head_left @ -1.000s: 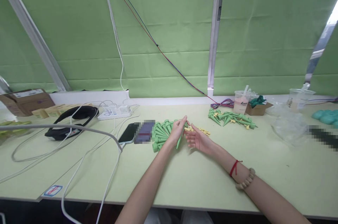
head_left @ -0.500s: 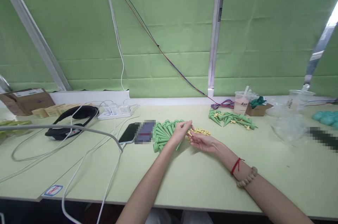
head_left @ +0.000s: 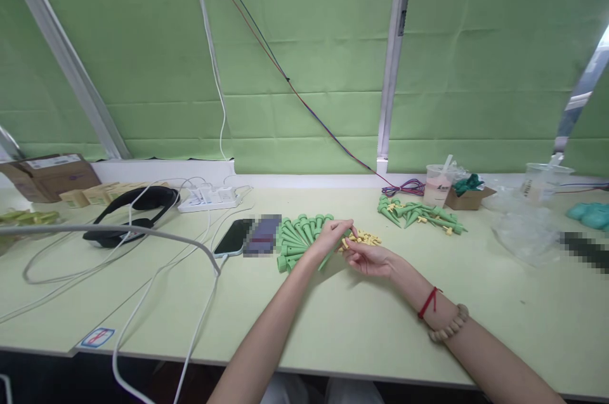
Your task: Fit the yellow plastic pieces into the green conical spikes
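Note:
My left hand (head_left: 333,236) is closed, its fingers bent over a green plastic spike that is mostly hidden behind the hand. Close beside it, my right hand (head_left: 370,259) pinches a small yellow plastic piece (head_left: 346,243) between thumb and fingertips. The fingertips of both hands nearly meet. Left of them, several green plastic spikes (head_left: 295,240) lie fanned out on the table, partly covered by my left hand. Just behind my right hand is a small heap of yellow pieces (head_left: 369,237).
Farther right lies a pile of green spikes with yellow pieces (head_left: 421,214). Behind it stand a drink cup (head_left: 436,185) and a small cardboard box (head_left: 469,199). A phone (head_left: 234,237), headphones (head_left: 128,238), a power strip (head_left: 209,202) and loose white cables occupy the left side.
The view has shifted slightly. My hands stay close together over the same spot, with small finger movements; the right hand still pinches a yellow piece.

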Demonstrator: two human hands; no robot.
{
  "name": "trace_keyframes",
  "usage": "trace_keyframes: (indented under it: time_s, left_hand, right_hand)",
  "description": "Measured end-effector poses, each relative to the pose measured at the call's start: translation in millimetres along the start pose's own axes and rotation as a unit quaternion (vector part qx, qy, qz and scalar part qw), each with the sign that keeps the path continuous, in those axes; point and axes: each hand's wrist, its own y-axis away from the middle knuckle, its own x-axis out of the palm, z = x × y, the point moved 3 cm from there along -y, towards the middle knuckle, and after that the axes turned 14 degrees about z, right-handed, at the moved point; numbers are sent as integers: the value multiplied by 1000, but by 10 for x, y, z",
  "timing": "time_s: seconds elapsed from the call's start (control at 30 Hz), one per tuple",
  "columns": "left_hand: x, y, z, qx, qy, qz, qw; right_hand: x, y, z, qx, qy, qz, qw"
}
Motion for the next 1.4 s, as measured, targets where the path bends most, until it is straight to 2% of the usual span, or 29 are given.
trace_keyframes:
  time_s: [0.3,0.47,0.63,0.8,0.93,1.03,1.1,1.17,1.27,1.33,1.4]
  left_hand:
    - [5,4,34,-13,-32,-3,999]
    - [-9,-10,96,-33,-41,-32,998]
    - [-6,11,61,-25,-48,-54,997]
    - [6,30,20,-38,-47,-51,997]
    - [-3,12,98,-47,-71,-59,995]
    - [-29,5,179,-50,-109,-100,988]
    - [-48,6,219,-59,-138,-138,979]
    - [-59,4,244,-67,-151,-167,972]
    - [-73,-8,260,-68,-141,-188,970]
    - [-94,-12,263,-69,-124,-201,969]
    - [-120,-12,257,-62,-98,-213,970]
  right_hand:
    - [82,19,59,-1,-37,-23,999]
    - [59,-4,86,-9,7,-69,998]
    - [16,-10,86,-25,29,-85,996]
    - [-9,6,115,-37,143,-93,985]
    - [-104,-21,91,-53,246,-153,956]
    - [-137,-54,51,-108,308,-190,926]
    - [-120,-57,41,-160,361,-210,894]
    - [-76,-41,54,-210,427,-221,851]
    - [-7,0,94,-249,508,-225,793]
    - [25,18,117,-257,527,-221,780]
    - [48,20,127,-261,513,-210,790]
